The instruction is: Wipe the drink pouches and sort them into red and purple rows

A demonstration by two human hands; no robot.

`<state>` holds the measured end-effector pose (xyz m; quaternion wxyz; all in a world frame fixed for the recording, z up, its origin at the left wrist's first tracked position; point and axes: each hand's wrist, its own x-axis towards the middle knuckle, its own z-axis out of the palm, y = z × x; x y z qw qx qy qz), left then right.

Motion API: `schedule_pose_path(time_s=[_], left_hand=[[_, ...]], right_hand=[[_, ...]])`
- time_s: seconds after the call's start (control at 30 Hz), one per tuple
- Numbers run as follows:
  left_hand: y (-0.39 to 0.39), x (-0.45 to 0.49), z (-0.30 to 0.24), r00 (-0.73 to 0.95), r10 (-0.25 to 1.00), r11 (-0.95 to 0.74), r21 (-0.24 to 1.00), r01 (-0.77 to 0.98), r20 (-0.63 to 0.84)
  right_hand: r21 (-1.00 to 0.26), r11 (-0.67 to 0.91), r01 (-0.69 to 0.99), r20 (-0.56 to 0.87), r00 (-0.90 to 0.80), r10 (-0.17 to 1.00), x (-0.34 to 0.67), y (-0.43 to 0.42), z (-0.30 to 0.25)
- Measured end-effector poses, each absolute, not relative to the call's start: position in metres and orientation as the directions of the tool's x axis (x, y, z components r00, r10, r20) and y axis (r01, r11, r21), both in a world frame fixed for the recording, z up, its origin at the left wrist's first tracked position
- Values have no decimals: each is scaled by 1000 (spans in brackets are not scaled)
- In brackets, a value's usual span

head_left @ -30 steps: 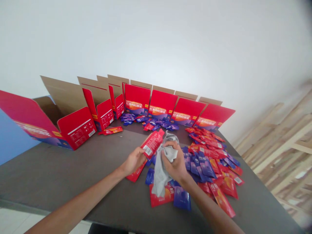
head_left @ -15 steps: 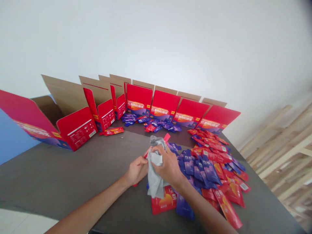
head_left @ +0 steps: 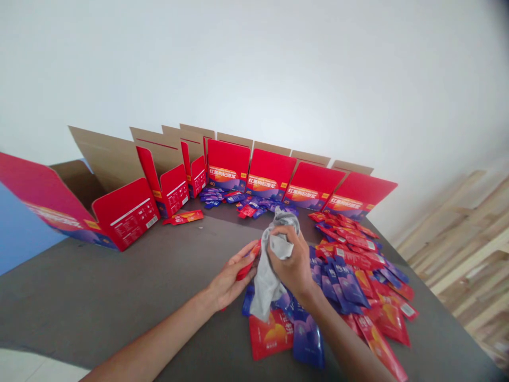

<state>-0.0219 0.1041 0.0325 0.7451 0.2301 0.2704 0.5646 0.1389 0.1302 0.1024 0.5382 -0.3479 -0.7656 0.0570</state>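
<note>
In the head view my left hand (head_left: 233, 276) is closed on a red sachet (head_left: 247, 265), which shows only in part between thumb and fingers. My right hand (head_left: 292, 260) is closed around a bunched grey cloth (head_left: 266, 286), whose lower end hangs down beside the left fingers. Below the cloth lie a red sachet with orange fruit print (head_left: 272, 334) and a purple sachet (head_left: 308, 339). To the right of my right hand spreads a heap of purple sachets (head_left: 345, 284) and red sachets (head_left: 392, 318).
Open red cardboard boxes stand in a curve along the back, from the large left box (head_left: 125, 215) to the right box (head_left: 358, 193). Small purple sachets (head_left: 212, 195) lie before them. Red sachets (head_left: 185, 216) rest on the dark table (head_left: 119, 297). Wooden slats (head_left: 473, 239) stand at right.
My right hand and the cloth have moved right and slightly up, away from the left hand. The left hand has shifted a little right and turned, showing more of its red sachet.
</note>
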Motion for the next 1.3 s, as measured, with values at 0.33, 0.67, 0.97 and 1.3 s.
schedule_pose_path(time_s=[0.33, 0.67, 0.97, 1.3], left_hand=[[101, -20, 49, 61, 998, 40, 665, -745, 8], [103, -25, 48, 89, 996, 81, 632, -770, -19], [83, -29, 58, 267, 964, 155, 811, -564, 2], [69, -125, 30, 88, 988, -150, 688, 710, 125]], right_hand=[[-385, 757, 527, 569, -510, 645, 124, 115, 100], [-329, 771, 546, 453, -625, 636, 113, 112, 83], [-472, 687, 552, 625, -341, 703, 142, 142, 105], [-508, 727, 462, 720, -236, 653, 177, 167, 131]])
